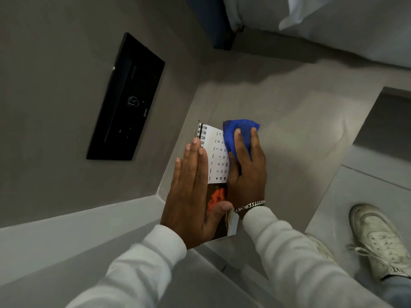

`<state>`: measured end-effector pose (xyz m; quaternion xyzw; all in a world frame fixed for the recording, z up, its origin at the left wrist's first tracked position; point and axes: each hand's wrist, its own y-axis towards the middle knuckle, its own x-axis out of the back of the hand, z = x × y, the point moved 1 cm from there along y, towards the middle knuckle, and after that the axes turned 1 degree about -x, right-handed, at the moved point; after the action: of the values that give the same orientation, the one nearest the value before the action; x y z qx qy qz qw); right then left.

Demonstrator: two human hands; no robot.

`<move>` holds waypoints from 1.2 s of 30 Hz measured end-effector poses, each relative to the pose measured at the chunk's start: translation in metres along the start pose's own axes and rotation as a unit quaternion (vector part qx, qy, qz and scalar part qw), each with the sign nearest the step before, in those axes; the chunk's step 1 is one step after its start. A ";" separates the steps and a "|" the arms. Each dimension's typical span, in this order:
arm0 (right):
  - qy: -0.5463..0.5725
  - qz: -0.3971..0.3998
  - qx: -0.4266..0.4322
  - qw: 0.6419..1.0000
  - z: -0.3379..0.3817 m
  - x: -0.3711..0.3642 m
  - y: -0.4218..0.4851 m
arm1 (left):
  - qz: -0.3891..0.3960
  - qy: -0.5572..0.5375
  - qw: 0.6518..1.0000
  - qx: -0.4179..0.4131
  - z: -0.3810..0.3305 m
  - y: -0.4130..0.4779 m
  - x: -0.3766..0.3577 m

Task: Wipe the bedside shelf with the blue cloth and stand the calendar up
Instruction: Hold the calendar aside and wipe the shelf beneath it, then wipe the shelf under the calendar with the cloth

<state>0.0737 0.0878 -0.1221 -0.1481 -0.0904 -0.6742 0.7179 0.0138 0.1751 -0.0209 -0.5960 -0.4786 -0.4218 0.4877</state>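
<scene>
A spiral-bound desk calendar (216, 158) with a white date grid and a dark picture with an orange shape sits on the grey bedside shelf (295, 130), close to the wall corner. My left hand (191, 196) lies flat along the calendar's left side, fingers straight, thumb hooked over its lower edge. My right hand (246, 172) presses on the calendar's right side and holds the crumpled blue cloth (238, 133) under its fingers. Whether the calendar lies flat or leans is unclear, since both hands cover much of it.
A black switch and socket panel (124, 101) is set in the grey wall to the left. White bedding (333, 23) hangs at the top right. Beside the shelf's right edge, white sneakers (378, 238) stand on the floor. A recess (391, 116) opens at the right.
</scene>
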 end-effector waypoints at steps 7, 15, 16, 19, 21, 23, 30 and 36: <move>-0.082 0.041 0.009 0.996 -0.001 0.015 -0.002 | 0.013 0.008 1.000 0.019 -0.004 0.000 0.004; -0.213 0.134 0.046 0.967 0.003 0.047 0.009 | 0.033 0.045 0.998 0.033 -0.002 0.000 0.003; -0.249 0.157 0.061 0.954 0.003 0.054 0.014 | 0.031 0.049 0.998 0.032 -0.001 0.000 0.002; -0.361 0.233 0.121 0.895 -0.001 0.072 0.026 | 0.034 0.070 0.997 0.024 -0.001 -0.001 0.002; -0.408 0.283 0.179 0.850 -0.005 0.087 0.032 | 0.040 0.098 0.994 0.026 -0.002 -0.001 0.003; -0.436 0.316 0.228 0.812 -0.007 0.106 0.041 | 0.043 0.123 0.991 0.035 -0.007 0.000 0.005; -0.369 0.391 0.303 0.787 -0.009 0.166 0.101 | -0.021 0.150 0.979 0.136 -0.050 0.004 0.002; -0.362 0.369 0.334 0.788 -0.022 0.173 0.141 | -0.074 0.059 0.963 0.254 -0.124 0.020 -0.042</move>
<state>0.2250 -0.0762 -0.0983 -0.1547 -0.5013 -0.1825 0.8315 0.0212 0.0448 -0.0447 -0.3897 -0.5829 -0.3558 0.6178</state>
